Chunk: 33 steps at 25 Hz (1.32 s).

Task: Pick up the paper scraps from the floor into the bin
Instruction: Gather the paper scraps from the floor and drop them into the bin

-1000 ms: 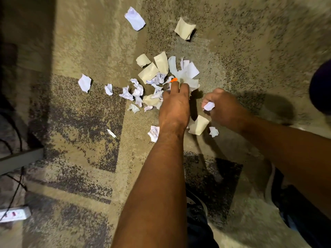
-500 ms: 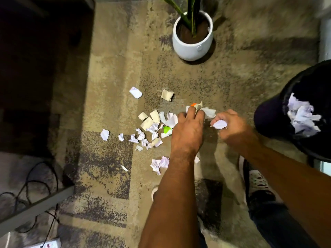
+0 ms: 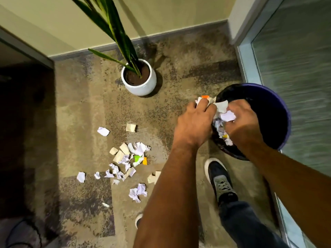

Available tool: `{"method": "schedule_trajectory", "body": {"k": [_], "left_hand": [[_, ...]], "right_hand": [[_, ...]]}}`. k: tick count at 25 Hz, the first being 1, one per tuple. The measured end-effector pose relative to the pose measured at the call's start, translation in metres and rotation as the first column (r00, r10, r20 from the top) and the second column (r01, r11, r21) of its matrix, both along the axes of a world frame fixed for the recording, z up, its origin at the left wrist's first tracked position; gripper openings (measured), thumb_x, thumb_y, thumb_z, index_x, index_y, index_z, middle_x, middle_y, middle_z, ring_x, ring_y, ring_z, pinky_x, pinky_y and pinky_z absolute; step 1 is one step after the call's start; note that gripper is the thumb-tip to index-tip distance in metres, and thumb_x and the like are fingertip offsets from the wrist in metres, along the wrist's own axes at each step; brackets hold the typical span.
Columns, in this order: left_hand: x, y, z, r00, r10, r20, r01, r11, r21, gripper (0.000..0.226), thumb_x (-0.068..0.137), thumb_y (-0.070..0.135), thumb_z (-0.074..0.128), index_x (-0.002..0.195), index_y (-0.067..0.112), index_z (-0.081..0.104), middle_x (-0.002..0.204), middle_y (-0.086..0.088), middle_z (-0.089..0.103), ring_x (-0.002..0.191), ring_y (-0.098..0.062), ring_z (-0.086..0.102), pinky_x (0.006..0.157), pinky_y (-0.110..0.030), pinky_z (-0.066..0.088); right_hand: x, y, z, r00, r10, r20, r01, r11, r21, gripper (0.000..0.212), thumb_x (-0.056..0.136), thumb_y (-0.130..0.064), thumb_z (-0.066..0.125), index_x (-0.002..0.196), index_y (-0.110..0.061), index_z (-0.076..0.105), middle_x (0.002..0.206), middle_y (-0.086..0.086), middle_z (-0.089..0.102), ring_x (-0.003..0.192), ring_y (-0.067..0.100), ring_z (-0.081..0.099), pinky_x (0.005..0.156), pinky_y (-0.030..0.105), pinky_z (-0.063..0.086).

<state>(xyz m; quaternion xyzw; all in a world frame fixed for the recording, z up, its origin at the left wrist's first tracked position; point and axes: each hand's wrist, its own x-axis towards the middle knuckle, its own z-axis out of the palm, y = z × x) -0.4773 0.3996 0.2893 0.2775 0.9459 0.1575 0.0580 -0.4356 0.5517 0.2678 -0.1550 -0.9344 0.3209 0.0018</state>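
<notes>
A dark blue bin (image 3: 284, 111) with a black liner stands on the carpet at the right. My left hand (image 3: 195, 122) hovers at its left rim, closed on a bunch of white, tan and orange paper scraps (image 3: 207, 100). My right hand (image 3: 241, 119) is over the bin's opening, gripping a white scrap (image 3: 228, 115). More scraps (image 3: 222, 130) lie inside the bin between my hands. A scatter of white, tan, green and orange scraps (image 3: 129, 158) remains on the carpet to the left, with a crumpled white pair (image 3: 138, 191) nearer me.
A white pot with a tall green plant (image 3: 138, 79) stands behind the scraps, near the wall. A glass partition (image 3: 295, 59) runs along the right. My dark shoe (image 3: 219, 178) is planted beside the bin. A dark desk area and cables (image 3: 21, 230) fill the left.
I rose from the floor pile, and both hands carried their scraps up and right to the bin. The view widened, bringing the plant, the wall and the bin fully into sight.
</notes>
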Motion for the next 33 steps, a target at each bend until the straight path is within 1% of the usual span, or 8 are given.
{"method": "schedule_trajectory", "body": {"k": [4,7,11,14,17,20,26,33], "left_hand": [[-0.001,0.068,0.004,0.983,-0.032,0.183,0.032,0.999,0.0,0.046,0.08,0.018,0.067,0.123,0.017,0.052,0.122,-0.007,0.05,0.105,-0.032,0.051,0.066,-0.045,0.051],[0.004,0.103,-0.004,0.91,0.002,0.415,-0.012,1.0,0.021,0.061,0.08,0.022,0.066,0.136,0.02,0.04,0.141,-0.011,0.037,0.118,-0.037,0.048,0.082,-0.051,0.051],[0.017,0.127,-0.019,0.775,-0.084,0.627,0.118,0.993,-0.012,0.104,0.072,0.016,0.076,0.153,0.034,0.013,0.164,-0.006,-0.008,0.142,-0.039,0.026,0.097,-0.054,0.047],[0.021,0.125,-0.028,0.817,-0.104,0.568,0.198,0.974,-0.107,0.097,0.075,0.018,0.075,0.153,0.027,0.017,0.164,-0.009,-0.001,0.135,-0.04,0.038,0.091,-0.051,0.049],[0.023,0.108,-0.031,0.903,-0.088,0.42,0.18,0.966,-0.185,0.069,0.078,0.017,0.072,0.14,0.017,0.04,0.144,-0.013,0.036,0.119,-0.037,0.05,0.084,-0.05,0.05],[0.022,0.08,-0.035,0.932,-0.054,0.357,0.124,0.977,-0.175,0.051,0.082,0.009,0.069,0.13,0.013,0.053,0.126,-0.011,0.048,0.111,-0.034,0.054,0.086,-0.051,0.052],[0.032,0.012,-0.039,0.954,0.078,0.29,-0.021,0.98,-0.197,0.033,0.086,0.006,0.062,0.119,0.01,0.06,0.117,-0.011,0.053,0.107,-0.03,0.053,0.092,-0.049,0.048],[0.068,-0.074,-0.064,0.942,0.303,0.141,-0.234,0.9,-0.368,0.043,0.084,0.018,0.059,0.125,0.015,0.046,0.14,-0.016,0.035,0.126,-0.035,0.038,0.097,-0.046,0.039]], "right_hand": [[0.01,0.057,-0.002,0.973,-0.231,0.028,0.231,0.973,-0.017,0.028,0.084,0.004,0.06,0.109,-0.006,0.067,0.117,0.014,0.057,0.094,0.018,0.052,0.084,0.012,0.031],[0.016,0.088,-0.012,0.955,-0.268,0.128,0.264,0.963,0.051,0.028,0.089,0.001,0.054,0.115,-0.003,0.065,0.118,0.017,0.06,0.106,0.03,0.058,0.093,0.029,0.043],[0.03,0.105,-0.018,0.921,-0.281,0.268,0.303,0.952,-0.042,0.059,0.089,-0.003,0.059,0.145,-0.016,0.045,0.142,0.015,0.051,0.129,0.03,0.049,0.11,0.042,0.04],[0.036,0.101,-0.02,0.921,-0.264,0.286,0.275,0.961,0.002,0.055,0.092,-0.011,0.06,0.145,-0.018,0.044,0.144,0.014,0.051,0.129,0.03,0.05,0.11,0.044,0.04],[0.034,0.095,-0.022,0.966,-0.203,0.16,0.184,0.975,0.124,0.024,0.093,-0.012,0.057,0.115,-0.01,0.068,0.114,0.014,0.069,0.1,0.03,0.066,0.087,0.037,0.052],[0.024,0.078,-0.022,0.959,-0.204,0.196,0.194,0.979,0.067,0.022,0.093,-0.022,0.05,0.101,-0.02,0.071,0.102,0.002,0.073,0.09,0.02,0.068,0.082,0.038,0.057],[0.014,0.015,-0.036,0.995,0.0,0.1,0.006,0.998,-0.062,0.011,0.09,-0.011,0.061,0.097,-0.013,0.07,0.092,0.006,0.069,0.084,0.025,0.065,0.076,0.042,0.055],[0.005,-0.088,-0.044,0.887,0.373,0.273,-0.389,0.921,0.006,0.013,0.094,-0.02,0.058,0.102,-0.024,0.067,0.104,0.001,0.064,0.086,0.021,0.056,0.073,0.026,0.041]]}}
